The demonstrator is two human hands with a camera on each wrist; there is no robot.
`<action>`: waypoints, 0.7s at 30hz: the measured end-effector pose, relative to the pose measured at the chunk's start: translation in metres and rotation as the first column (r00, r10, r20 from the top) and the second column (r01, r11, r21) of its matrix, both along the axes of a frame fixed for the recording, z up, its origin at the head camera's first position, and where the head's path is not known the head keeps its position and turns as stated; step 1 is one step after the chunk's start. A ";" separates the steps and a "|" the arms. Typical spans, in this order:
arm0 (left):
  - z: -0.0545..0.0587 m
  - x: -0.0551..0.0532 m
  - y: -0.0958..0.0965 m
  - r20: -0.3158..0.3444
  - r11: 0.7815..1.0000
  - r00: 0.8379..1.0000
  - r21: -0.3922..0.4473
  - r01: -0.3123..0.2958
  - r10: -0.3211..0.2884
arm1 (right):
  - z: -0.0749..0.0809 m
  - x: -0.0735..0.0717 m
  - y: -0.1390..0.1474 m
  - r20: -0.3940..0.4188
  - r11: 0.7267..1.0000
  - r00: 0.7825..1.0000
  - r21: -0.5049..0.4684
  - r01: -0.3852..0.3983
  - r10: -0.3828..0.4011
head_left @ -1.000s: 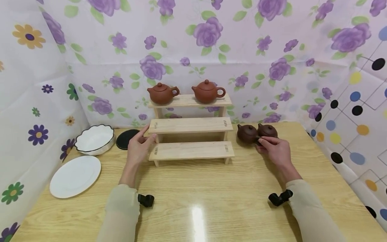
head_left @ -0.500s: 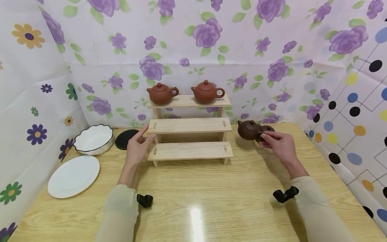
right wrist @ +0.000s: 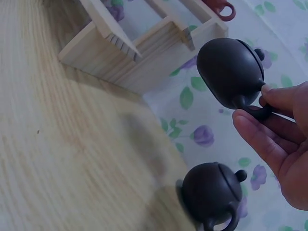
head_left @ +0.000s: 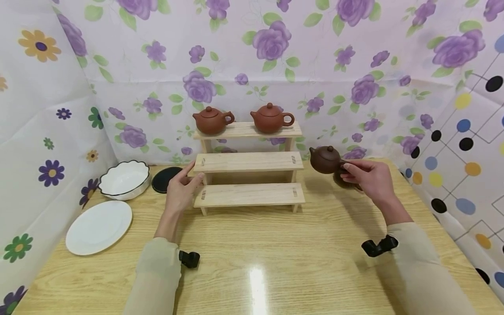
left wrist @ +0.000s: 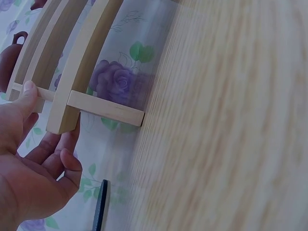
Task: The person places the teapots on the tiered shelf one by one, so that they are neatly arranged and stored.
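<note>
My right hand (head_left: 372,177) pinches the handle of a dark brown teapot (head_left: 324,160), raised above the table with its spout pointing left. A second dark teapot (right wrist: 209,192) stands on the table below it; in the head view the held pot and my fingers partly cover it. My left hand (head_left: 180,192) grips the left end of a three-tier wooden display stand (head_left: 248,162), thumb (left wrist: 29,91) on its side and fingers reaching behind a step. Two reddish-brown teapots, one at left (head_left: 211,121) and one at right (head_left: 269,119), sit on the top tier.
Left of the stand are a black round coaster (head_left: 160,179), a white scalloped bowl (head_left: 124,179) with a dark rim and a white plate (head_left: 99,227). Flowered cloth (head_left: 236,52) rises behind the table (head_left: 224,258), and patterned cloth hangs at both sides.
My right hand has lifted the dark teapot by its handle off the table, up from beside the second one. The left hand stays at the stand.
</note>
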State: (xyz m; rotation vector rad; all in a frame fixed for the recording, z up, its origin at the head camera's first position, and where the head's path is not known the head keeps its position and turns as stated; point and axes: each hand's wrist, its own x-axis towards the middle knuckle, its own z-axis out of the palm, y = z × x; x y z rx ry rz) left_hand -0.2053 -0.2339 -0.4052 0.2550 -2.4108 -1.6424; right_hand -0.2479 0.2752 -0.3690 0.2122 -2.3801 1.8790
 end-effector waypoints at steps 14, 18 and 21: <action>-0.001 -0.001 0.000 0.010 1.000 1.000 -0.016 0.014 -0.014 | 0.025 0.000 -0.024 -0.043 0.994 0.994 -0.037 -0.105 0.103; -0.001 0.000 -0.001 0.001 1.000 1.000 -0.009 0.005 -0.005 | 0.025 -0.001 -0.032 -0.065 0.989 0.987 -0.023 -0.147 0.145; -0.001 0.000 -0.001 0.006 1.000 1.000 -0.008 0.006 -0.006 | 0.024 -0.001 -0.037 -0.066 0.987 0.985 -0.008 -0.162 0.161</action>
